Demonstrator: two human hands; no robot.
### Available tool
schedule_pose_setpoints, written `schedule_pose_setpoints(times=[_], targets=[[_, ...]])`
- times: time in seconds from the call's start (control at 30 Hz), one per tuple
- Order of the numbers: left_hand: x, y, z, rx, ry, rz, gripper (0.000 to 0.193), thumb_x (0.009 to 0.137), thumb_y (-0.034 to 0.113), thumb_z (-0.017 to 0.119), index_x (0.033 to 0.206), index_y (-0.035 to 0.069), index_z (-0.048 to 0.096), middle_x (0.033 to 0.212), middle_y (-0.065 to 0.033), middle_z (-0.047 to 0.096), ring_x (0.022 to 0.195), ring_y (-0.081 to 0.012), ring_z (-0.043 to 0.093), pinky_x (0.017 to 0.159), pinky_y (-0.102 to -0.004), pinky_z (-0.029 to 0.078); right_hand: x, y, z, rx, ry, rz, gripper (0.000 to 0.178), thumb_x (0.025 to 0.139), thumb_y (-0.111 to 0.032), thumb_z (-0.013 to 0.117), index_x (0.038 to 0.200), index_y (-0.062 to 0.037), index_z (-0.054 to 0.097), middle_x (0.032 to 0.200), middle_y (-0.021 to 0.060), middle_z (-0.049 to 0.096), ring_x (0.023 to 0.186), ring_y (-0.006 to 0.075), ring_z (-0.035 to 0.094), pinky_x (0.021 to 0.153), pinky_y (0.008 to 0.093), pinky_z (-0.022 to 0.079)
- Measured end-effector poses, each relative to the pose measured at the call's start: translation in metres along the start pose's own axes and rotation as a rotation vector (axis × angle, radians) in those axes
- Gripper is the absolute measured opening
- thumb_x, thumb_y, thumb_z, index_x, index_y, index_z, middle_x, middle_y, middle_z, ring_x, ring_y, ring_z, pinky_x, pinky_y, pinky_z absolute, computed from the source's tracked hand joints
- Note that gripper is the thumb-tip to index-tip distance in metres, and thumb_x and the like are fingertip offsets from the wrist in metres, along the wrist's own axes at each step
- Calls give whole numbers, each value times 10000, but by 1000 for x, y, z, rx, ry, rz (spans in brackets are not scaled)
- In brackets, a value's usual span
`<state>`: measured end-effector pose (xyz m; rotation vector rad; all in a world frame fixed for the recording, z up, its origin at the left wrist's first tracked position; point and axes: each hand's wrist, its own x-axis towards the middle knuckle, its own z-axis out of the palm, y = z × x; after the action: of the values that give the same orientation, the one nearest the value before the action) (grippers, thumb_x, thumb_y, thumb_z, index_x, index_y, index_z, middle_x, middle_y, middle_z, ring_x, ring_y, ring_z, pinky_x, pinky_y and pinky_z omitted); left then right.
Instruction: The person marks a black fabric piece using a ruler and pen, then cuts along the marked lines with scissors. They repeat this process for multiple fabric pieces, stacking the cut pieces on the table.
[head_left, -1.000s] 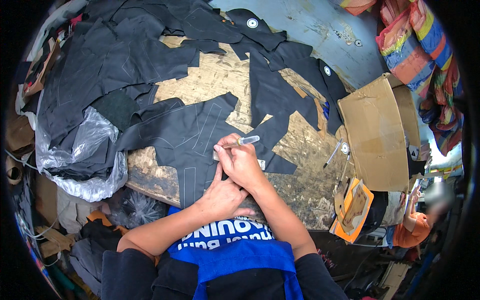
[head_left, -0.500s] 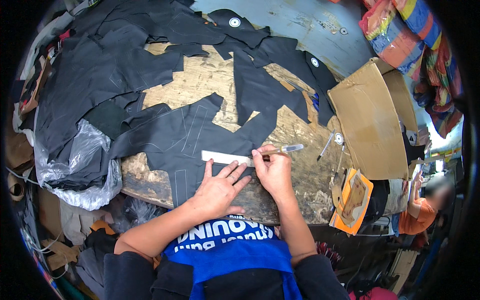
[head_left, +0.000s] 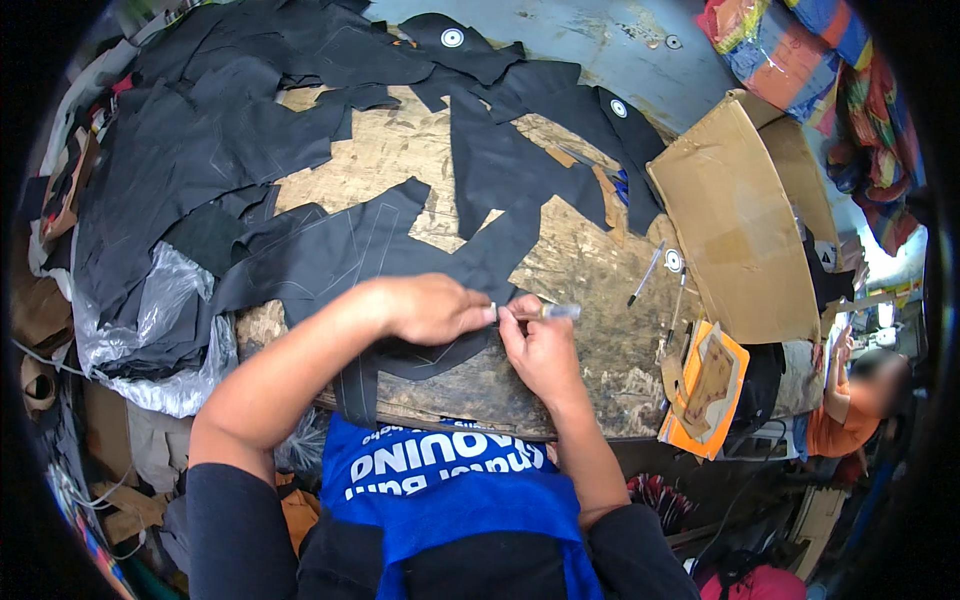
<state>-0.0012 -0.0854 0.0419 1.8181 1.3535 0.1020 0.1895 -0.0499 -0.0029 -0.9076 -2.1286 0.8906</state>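
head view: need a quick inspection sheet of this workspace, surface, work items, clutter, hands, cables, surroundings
Surface: wooden tabletop, worn and stained, partly covered.
Work items: black sheet with pale drawn outlines; pen; white piece at the left fingertips.
Clutter: overlapping black pieces, clear plastic bag, second pen, orange folder, cardboard box.
Hands: right hand grips the pen; left hand has bent fingers, its grip unclear.
Cables: pale cord at far left; cannot tell whether it is electrical.
Surroundings: colourful striped bags upper right; person in orange at right.
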Motion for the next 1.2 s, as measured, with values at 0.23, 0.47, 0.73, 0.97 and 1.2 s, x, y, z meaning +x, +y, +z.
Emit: schedule_pose_setpoints(times=[0.23,0.47,0.73,0.97,1.2], targets=[[24,-24,-42,-548,-383,-285,959,820,792,132,1479,96,173,1368,-89,486,1261,-242,449,874,-427,472,0,-18,43,255,-163,8,123,854,-150,646,904,-41,613,827,131,648,763,273,641,680,352,496],[26,-30,-41,-671,-399,-304,989,814,796,170,1480,67,122,1389,-167,437,1251,-294,460,944,-479,448,14,-30,73,113,-153,-241,93,811,-112,659,848,-47,603,791,152,631,807,311,629,725,398,491],[29,-32,-40,-607,-381,-284,1020,784,825,154,1484,85,113,1408,-155,419,1263,-305,444,968,-529,406,12,-36,69,25,-38,-219,62,806,-75,636,789,-29,600,745,141,636,758,336,629,687,405,496],[21,-23,-40,-520,-364,-291,991,808,803,105,1482,77,130,1373,-95,482,1259,-239,449,924,-409,446,6,-31,58,70,-139,-140,76,817,-94,644,854,-29,635,808,128,648,764,293,636,686,385,495],[9,-10,-31,-284,-223,-124,860,895,700,191,1453,47,228,1282,-134,558,1213,-278,496,940,-331,437,-11,4,3,14,50,49,89,874,-49,587,866,39,592,765,121,651,641,178,632,622,269,499]])
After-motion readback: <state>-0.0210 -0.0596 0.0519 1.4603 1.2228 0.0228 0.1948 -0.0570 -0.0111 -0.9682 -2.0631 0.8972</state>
